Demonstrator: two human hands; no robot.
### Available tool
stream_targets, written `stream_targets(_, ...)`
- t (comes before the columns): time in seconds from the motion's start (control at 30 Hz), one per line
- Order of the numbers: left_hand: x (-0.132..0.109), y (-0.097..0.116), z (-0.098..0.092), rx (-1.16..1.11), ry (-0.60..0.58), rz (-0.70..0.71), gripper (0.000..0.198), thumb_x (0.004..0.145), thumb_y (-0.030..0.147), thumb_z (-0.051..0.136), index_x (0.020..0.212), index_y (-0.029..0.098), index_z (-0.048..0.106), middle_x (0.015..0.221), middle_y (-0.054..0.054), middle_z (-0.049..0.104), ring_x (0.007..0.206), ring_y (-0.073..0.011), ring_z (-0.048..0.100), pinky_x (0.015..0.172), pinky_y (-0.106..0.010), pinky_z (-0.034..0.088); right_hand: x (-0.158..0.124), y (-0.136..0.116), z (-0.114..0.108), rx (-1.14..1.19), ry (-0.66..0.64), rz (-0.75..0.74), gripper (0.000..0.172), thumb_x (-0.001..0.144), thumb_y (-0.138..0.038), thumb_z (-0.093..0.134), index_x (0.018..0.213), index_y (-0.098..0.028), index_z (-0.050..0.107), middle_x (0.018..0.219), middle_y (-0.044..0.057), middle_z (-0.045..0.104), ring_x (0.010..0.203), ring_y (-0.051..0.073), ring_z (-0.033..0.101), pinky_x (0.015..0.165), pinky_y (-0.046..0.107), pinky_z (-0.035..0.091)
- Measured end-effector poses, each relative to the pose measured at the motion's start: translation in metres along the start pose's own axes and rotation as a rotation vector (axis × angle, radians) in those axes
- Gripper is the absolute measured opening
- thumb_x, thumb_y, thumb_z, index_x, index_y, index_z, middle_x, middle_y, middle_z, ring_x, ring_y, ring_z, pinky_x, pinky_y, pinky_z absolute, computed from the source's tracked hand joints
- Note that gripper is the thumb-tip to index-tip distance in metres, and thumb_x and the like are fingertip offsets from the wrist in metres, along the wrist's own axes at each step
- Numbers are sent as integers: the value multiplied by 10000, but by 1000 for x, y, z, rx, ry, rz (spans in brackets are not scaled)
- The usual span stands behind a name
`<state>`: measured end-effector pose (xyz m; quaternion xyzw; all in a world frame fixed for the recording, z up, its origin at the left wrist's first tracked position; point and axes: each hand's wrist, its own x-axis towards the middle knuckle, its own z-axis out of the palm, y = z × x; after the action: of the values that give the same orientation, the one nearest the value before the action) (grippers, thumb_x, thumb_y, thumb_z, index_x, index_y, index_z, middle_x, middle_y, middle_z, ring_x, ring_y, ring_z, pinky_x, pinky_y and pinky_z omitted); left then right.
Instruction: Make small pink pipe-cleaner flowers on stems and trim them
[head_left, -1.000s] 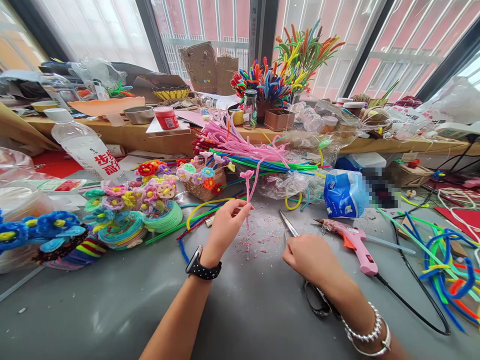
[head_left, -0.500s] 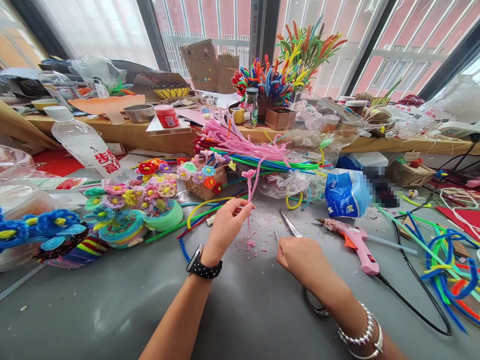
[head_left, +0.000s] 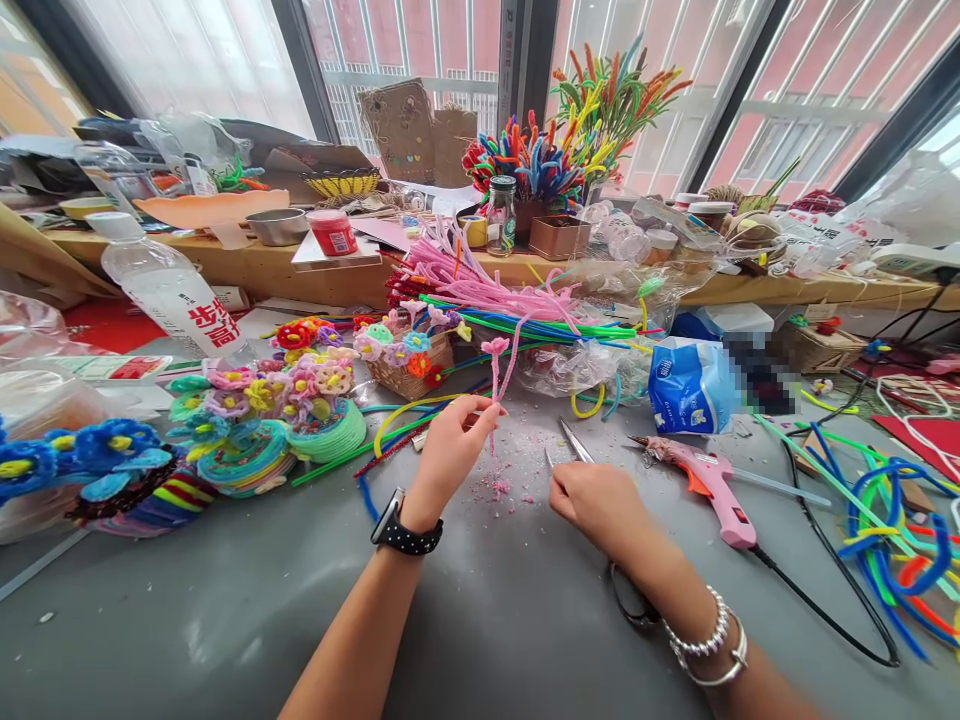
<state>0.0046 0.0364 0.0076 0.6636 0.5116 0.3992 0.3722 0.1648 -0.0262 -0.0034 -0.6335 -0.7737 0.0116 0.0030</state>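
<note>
In my left hand point(head_left: 452, 445), thumb and fingers pinch a pink pipe cleaner flower point(head_left: 495, 347) upright above the table. A long pink pipe cleaner point(head_left: 513, 362) curves up beside its stem. My right hand point(head_left: 596, 500) is closed around a thin metal tool point(head_left: 548, 457); only its pointed tip shows, so its kind is unclear. Scissors point(head_left: 574, 440) lie under and behind that hand, blades pointing away, with a dark handle loop visible below the wrist. Pink fluff scraps point(head_left: 500, 488) are scattered on the table between my hands.
A pink glue gun point(head_left: 709, 480) with a black cord lies right of my right hand. Behind it stands a blue packet point(head_left: 691, 388). Finished pipe cleaner flowers point(head_left: 259, 385) crowd the left. Pink pipe cleaners point(head_left: 480, 275) are heaped at the back; loose coloured ones point(head_left: 892, 520) lie far right.
My right hand has shifted slightly left and up with the metal tool. The left hand and pink flower have moved slightly left; less stem shows below the fingers.
</note>
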Motion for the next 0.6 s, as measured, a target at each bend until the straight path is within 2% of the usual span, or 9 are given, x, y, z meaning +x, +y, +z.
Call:
stream_targets(0.07,0,1,-1,31,12,3,262,752,371,434,771,157,583,787,-54,633,715,-164,581,631,-254,426,0,-2,1,49,-19,-132,224,771,-157,424,634,-163,601,641,27,656,561,114,575,461,242,183)
stream_targets(0.13,0,1,-2,71,22,3,256,753,359,431,756,153,583,775,-56,635,719,-167,579,638,-256,423,0,-3,2,86,-21,-189,237,786,-181,423,617,-167,589,618,14,644,555,102,563,471,232,193)
stream_targets(0.2,1,2,-4,110,28,3,251,753,349,431,748,150,583,777,-60,635,722,-168,578,644,-257,420,2,-1,2,79,24,-105,265,813,-209,403,625,-170,585,629,17,644,569,108,564,474,230,196)
stream_targets(0.3,1,3,-5,155,37,11,248,755,344,428,742,150,582,788,-63,634,727,-167,574,655,-257,418,10,8,2,-9,78,111,295,844,-213,352,687,-157,595,699,57,658,613,141,582,466,244,188)
stream_targets(0.37,1,2,-5,174,37,16,250,757,345,424,739,152,582,790,-63,633,720,-166,571,656,-259,419,16,12,2,-46,55,126,288,844,-200,345,723,-144,601,732,79,661,629,157,590,463,250,186)
stream_targets(0.47,1,2,-5,184,40,19,249,758,346,422,739,154,578,793,-64,632,711,-164,569,658,-263,420,21,10,2,-37,16,18,255,833,-205,375,741,-149,605,741,71,661,634,145,592,471,241,207)
stream_targets(0.6,1,1,-5,178,38,23,244,760,344,418,738,158,573,795,-63,632,719,-167,573,659,-265,423,18,3,-2,34,-71,-210,255,831,-249,400,695,-173,602,683,22,648,636,116,584,496,219,248)
